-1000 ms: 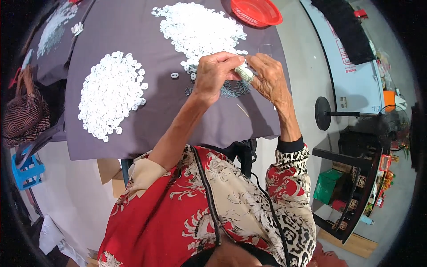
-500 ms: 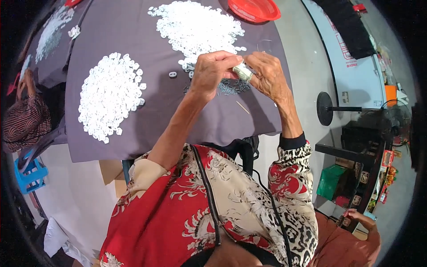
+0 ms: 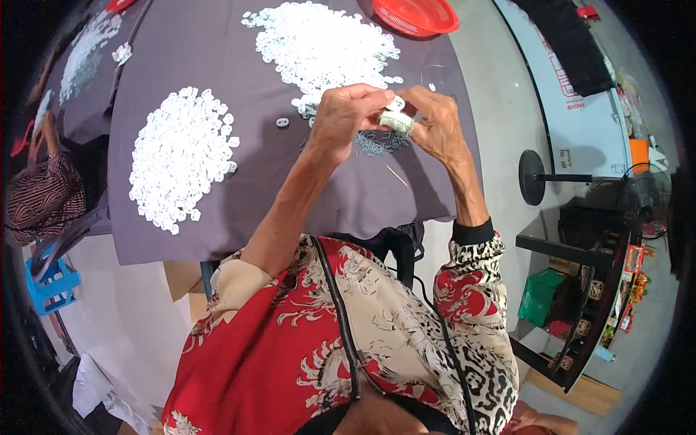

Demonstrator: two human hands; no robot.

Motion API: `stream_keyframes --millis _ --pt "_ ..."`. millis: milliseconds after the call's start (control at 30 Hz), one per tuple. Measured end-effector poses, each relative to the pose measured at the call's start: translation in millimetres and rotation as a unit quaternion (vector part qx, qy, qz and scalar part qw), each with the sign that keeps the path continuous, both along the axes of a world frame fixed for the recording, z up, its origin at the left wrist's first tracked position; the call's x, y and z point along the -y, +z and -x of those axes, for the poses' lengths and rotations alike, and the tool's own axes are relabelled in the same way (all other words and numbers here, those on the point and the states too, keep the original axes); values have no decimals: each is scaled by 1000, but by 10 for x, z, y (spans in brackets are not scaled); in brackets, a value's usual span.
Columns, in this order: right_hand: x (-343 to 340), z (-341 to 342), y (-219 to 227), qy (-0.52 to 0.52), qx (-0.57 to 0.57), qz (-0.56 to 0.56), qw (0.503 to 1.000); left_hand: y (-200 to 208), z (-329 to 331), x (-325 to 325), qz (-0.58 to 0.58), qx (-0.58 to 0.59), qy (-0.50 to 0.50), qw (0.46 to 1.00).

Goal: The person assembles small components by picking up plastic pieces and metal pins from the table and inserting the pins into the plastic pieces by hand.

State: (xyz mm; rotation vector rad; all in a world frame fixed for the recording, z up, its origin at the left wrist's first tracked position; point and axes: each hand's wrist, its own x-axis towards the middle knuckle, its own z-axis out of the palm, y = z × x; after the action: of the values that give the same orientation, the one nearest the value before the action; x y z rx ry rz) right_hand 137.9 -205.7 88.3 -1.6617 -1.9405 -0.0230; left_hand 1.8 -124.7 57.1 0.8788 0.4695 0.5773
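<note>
A small white two-holed plastic piece [image 3: 396, 104] is pinched at the fingertips of my left hand [image 3: 341, 119], above the table. Close against it, my right hand [image 3: 441, 125] has its fingers curled in. A pale, banded wrap [image 3: 396, 122] shows at the right thumb's end; I cannot tell if it is wound round the thumb. What the right fingertips hold is hidden. Under the hands lies a scatter of small grey pins [image 3: 375, 142]. Just beyond spreads a big heap of white pieces [image 3: 319, 47], and a second heap [image 3: 180, 156] is at the left.
A grey-brown cloth covers the table [image 3: 268, 210]. One loose white piece [image 3: 282, 122] and a thin stick [image 3: 396, 175] lie on it. A red basket [image 3: 417, 16] stands at the far right edge. At the left are a person in a striped top [image 3: 45, 192] and a blue stool [image 3: 52, 283].
My right fingers have shifted and curled; the white two-holed piece now shows between the hands. The pale wrap has turned more level. A person's arm at the lower right has moved lower.
</note>
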Motion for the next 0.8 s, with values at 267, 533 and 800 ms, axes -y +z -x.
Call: stream_keyframes --millis 267,533,800 --pt "94 -23 -127 -74 -115 43 990 31 26 -37 -7 -1 0 1000" --pt "121 95 -170 -85 -210 54 972 -20 77 -106 -19 -33 -3 999" --pt "228 116 -302 -111 -355 123 920 -221 449 -505 -96 -44 57 993"
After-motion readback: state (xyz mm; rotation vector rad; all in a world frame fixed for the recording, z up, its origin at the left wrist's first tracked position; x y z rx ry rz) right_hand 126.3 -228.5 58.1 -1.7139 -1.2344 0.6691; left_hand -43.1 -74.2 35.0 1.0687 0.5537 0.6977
